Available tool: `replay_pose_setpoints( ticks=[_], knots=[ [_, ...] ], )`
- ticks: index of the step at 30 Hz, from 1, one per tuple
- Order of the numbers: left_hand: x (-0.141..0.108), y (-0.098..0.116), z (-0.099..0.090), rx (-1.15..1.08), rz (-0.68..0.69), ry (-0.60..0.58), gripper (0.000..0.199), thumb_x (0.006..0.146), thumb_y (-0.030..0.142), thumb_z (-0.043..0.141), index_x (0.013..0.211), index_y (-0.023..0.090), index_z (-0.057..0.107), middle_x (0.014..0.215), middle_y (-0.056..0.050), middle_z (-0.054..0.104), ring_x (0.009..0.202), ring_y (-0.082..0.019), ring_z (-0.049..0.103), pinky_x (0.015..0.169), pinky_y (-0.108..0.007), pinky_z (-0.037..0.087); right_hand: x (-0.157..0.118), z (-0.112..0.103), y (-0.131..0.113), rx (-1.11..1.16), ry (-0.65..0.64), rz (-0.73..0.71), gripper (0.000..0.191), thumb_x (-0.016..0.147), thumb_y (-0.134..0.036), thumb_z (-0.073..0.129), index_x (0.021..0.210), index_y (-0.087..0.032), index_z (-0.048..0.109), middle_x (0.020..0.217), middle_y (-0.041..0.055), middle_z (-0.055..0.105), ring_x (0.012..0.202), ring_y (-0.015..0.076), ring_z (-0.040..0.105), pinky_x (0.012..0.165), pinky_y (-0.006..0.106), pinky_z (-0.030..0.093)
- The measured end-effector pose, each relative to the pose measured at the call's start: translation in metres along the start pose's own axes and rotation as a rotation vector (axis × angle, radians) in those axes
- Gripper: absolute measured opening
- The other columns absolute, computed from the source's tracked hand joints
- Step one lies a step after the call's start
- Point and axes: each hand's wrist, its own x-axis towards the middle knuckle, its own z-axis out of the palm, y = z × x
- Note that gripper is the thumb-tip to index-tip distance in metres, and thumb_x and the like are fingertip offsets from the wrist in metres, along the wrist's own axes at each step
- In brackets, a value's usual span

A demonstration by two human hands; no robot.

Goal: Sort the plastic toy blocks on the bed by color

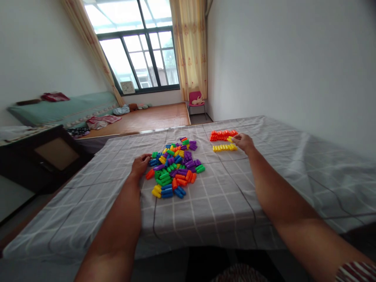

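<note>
A mixed heap of plastic toy blocks (172, 168) in blue, green, purple, orange and yellow lies in the middle of the cloth. My left hand (141, 163) rests at the heap's left edge, its fingers bent against the blocks; whether they grip one is hidden. To the right of the heap, my right hand (243, 142) pinches a yellow block (230, 139). That block is just above a row of yellow blocks (225, 148) and in front of a row of red-orange blocks (223, 135).
The grey checked cloth (220, 203) covers the work surface. A white wall (288, 66) runs along the right. Beyond stand a low wooden bed platform (158, 116), a pink chair (196, 102) and a window. A dark cabinet (44, 156) is at the left.
</note>
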Motion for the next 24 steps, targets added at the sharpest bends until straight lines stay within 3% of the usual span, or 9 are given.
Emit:
replay_pose_setpoints(
  ticks=[5,12,15,18,21,24],
  knots=[
    [0.0,-0.001,-0.001,-0.007,0.004,0.003,0.041,0.075,0.038,0.054,0.104,0.014,0.071,0.093,-0.008,0.075,0.085,-0.022,0.068,0.077,-0.03,0.052,-0.018,-0.003,-0.025,-0.282,-0.1,0.03,0.028,0.077,-0.045,0.062,0.084,-0.019,0.071,0.085,0.0072,0.072,0.081,0.0209,0.067,0.067,0.027,0.047],
    [-0.001,0.001,-0.001,-0.013,0.006,-0.003,0.041,0.074,0.037,0.054,0.104,0.013,0.07,0.092,-0.009,0.075,0.085,-0.022,0.069,0.076,-0.029,0.052,-0.021,-0.014,-0.027,-0.392,-0.106,-0.014,0.039,0.081,-0.055,0.053,0.084,-0.021,0.074,0.083,0.0086,0.072,0.08,0.0226,0.066,0.067,0.029,0.046],
    [-0.002,0.003,-0.001,-0.014,0.006,-0.002,0.041,0.074,0.038,0.054,0.103,0.013,0.07,0.092,-0.009,0.075,0.085,-0.022,0.068,0.076,-0.029,0.052,-0.021,-0.013,-0.028,-0.357,-0.099,-0.168,0.036,0.084,-0.046,0.053,0.104,-0.023,0.071,0.101,0.0079,0.072,0.095,0.0232,0.063,0.078,0.032,0.047],
    [-0.002,0.002,-0.001,-0.005,0.018,-0.003,0.04,0.074,0.037,0.054,0.102,0.013,0.071,0.091,-0.008,0.075,0.084,-0.022,0.068,0.075,-0.029,0.052,-0.023,-0.006,-0.028,-0.392,-0.184,-0.362,0.045,0.082,-0.039,0.057,0.126,-0.03,0.061,0.128,0.0061,0.062,0.119,0.0286,0.05,0.093,0.044,0.043],
    [-0.001,0.001,-0.001,0.002,0.03,-0.005,0.039,0.074,0.037,0.054,0.101,0.015,0.071,0.091,-0.008,0.075,0.085,-0.022,0.068,0.076,-0.029,0.052,-0.024,0.0,-0.027,-0.457,-0.27,-0.378,0.045,0.085,-0.034,0.053,0.13,-0.032,0.058,0.134,0.0053,0.058,0.125,0.0296,0.044,0.098,0.053,0.037],
    [0.0,-0.001,-0.001,0.009,0.023,-0.003,0.04,0.074,0.037,0.054,0.103,0.016,0.071,0.092,-0.007,0.075,0.086,-0.022,0.068,0.076,-0.029,0.052,-0.025,0.0,-0.026,-0.462,-0.288,-0.337,0.041,0.088,-0.035,0.05,0.127,-0.033,0.06,0.133,0.005,0.058,0.124,0.0285,0.045,0.099,0.053,0.037]
  ],
)
